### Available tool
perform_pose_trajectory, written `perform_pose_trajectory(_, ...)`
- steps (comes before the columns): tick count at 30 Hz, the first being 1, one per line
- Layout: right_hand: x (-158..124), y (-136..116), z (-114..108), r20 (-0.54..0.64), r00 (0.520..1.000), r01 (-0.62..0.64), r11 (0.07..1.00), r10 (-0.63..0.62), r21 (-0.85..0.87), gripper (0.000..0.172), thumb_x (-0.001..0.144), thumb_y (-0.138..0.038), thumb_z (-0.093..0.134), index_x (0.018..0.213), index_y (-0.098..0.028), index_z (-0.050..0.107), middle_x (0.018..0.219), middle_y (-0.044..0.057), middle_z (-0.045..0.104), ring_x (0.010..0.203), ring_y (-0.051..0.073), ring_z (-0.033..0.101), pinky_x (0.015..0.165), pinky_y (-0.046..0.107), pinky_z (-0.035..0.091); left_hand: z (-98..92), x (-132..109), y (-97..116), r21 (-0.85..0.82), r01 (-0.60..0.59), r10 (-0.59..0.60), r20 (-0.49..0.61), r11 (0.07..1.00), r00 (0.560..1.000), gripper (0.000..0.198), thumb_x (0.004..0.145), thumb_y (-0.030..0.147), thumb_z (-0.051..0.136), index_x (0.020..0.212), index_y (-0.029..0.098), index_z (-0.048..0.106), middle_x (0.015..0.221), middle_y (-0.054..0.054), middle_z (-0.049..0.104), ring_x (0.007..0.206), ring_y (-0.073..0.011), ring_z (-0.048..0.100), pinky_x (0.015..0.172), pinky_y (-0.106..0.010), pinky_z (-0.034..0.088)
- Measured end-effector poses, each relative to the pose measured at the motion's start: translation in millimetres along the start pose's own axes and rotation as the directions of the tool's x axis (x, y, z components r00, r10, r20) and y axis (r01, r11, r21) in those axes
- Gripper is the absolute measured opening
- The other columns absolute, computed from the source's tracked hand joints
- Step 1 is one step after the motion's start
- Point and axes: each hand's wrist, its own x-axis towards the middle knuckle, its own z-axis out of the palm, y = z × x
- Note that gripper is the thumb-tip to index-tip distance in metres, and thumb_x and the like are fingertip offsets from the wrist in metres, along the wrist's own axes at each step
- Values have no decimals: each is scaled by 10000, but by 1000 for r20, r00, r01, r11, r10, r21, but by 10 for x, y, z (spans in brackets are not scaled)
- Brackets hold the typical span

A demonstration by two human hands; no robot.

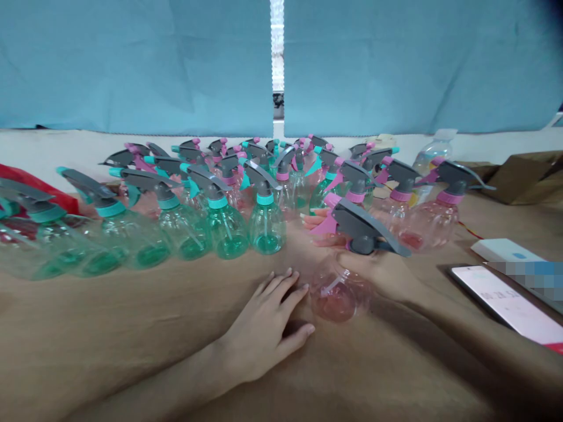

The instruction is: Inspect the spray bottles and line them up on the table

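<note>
A pink spray bottle [336, 299] with a grey trigger head and pink nozzle stands tilted to the right on the table in front of me. My right hand [369, 271] reaches around its neck from the right and hides the collar. Its fingertips show behind the head on the left, beside the pink trigger. My left hand [268, 328] rests palm down on the table just left of this bottle, fingers spread and holding nothing. Beyond it, a row of clear green spray bottles [229, 231] with turquoise collars stretches to the left.
More pink and green spray bottles [433, 220] crowd the back of the brown table. At right lie a phone [505, 299] showing a timer and a white box [505, 253]. A cardboard box [530, 176] and a clear bottle [433, 149] stand behind; red material [39, 187] lies far left.
</note>
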Motion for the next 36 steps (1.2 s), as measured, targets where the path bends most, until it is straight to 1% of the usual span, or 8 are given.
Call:
perform_pose_trajectory(2,5,4,-3,37,999,-29,998,27,54,116,648,-211,492,679,-236,601,761,17,692,667,189,654,576,298,529,6,-1,-2,-5,1,-1,-4,1000,1000,507,921,474,467,1323,164,448,1438,-107,378,1330,-271,307,1080,-470,257)
perform_pose_trajectory(5,14,11,-5,27,996,-90,992,88,85,46,648,-256,524,607,-237,532,659,9,647,650,199,630,553,305,506,6,1,-5,-11,-1,1,-8,1000,1000,504,922,467,469,1326,168,445,1438,-106,380,1330,-276,309,1079,-472,258)
perform_pose_trajectory(10,20,21,5,18,995,-101,989,100,111,133,642,-263,555,561,-240,452,571,-13,568,578,180,581,522,300,456,-10,4,-1,-12,4,-4,3,1000,1000,504,919,469,470,1328,176,445,1435,-101,385,1326,-276,317,1071,-477,273)
perform_pose_trajectory(20,24,46,3,39,996,-80,991,76,104,131,644,-269,540,553,-238,451,568,-17,542,546,156,540,521,286,440,11,-12,-9,-20,3,-3,-2,1000,1000,512,921,480,461,1328,170,444,1437,-105,380,1326,-273,317,1076,-477,263)
perform_pose_trajectory(24,22,44,2,17,994,-106,992,105,61,145,666,-284,562,559,-236,476,586,-10,570,605,178,580,553,300,466,12,-8,-11,-32,0,-1,-20,999,1000,501,921,470,465,1330,183,441,1436,-100,384,1326,-276,316,1074,-473,266)
perform_pose_trajectory(28,25,49,5,-13,990,-141,989,142,54,136,658,-270,601,569,-235,505,599,-9,602,648,197,614,594,322,495,-8,-2,1,-19,8,-8,3,1000,1000,504,919,467,469,1325,169,448,1432,-112,388,1327,-280,314,1074,-475,264)
perform_pose_trajectory(32,20,68,8,-9,994,-106,992,107,71,108,654,-250,593,580,-235,517,637,-4,620,664,196,620,597,319,502,-20,0,7,-12,10,-10,9,1000,1000,509,919,470,470,1326,166,447,1436,-114,381,1327,-279,314,1073,-475,267)
perform_pose_trajectory(36,12,62,9,14,991,-132,988,132,79,95,673,-261,573,596,-239,523,644,-9,623,667,185,617,628,315,506,-16,-2,3,-25,13,-13,4,1000,1000,508,918,472,472,1327,172,447,1436,-112,380,1325,-281,318,1074,-469,267)
